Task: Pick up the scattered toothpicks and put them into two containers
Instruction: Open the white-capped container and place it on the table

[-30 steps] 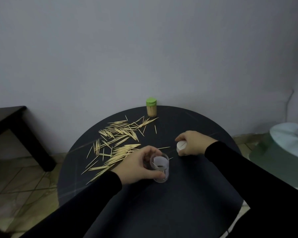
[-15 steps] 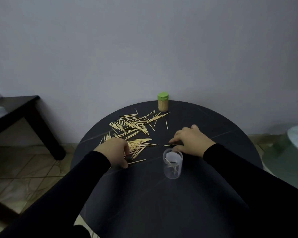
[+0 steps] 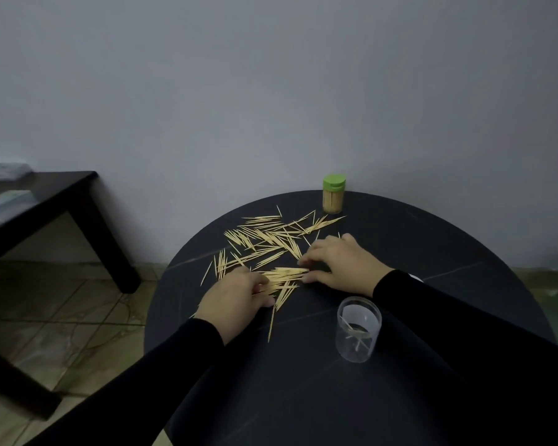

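Many pale toothpicks (image 3: pixel 264 239) lie scattered over the far left part of the round black table (image 3: pixel 432 252). My left hand (image 3: pixel 236 294) lies palm down on the near end of the pile, and its curled fingers and thumb close on a bunch of toothpicks. My right hand (image 3: pixel 339 262) reaches in from the right, its straight fingertips touching the same bunch. A clear open container (image 3: pixel 358 329) stands near my right forearm with a few toothpicks inside. A green-lidded container (image 3: pixel 334 197) full of toothpicks stands at the table's far edge.
A sliver of a white lid (image 3: pixel 416 278) shows behind my right sleeve. A dark low table (image 3: pixel 78 201) stands to the left on the tiled floor (image 3: pixel 62 317). A grey wall rises right behind the round table.
My left hand let go of the clear container and moved to the toothpick pile. My right hand left the white lid and reached left to the same pile. The view shifted left.
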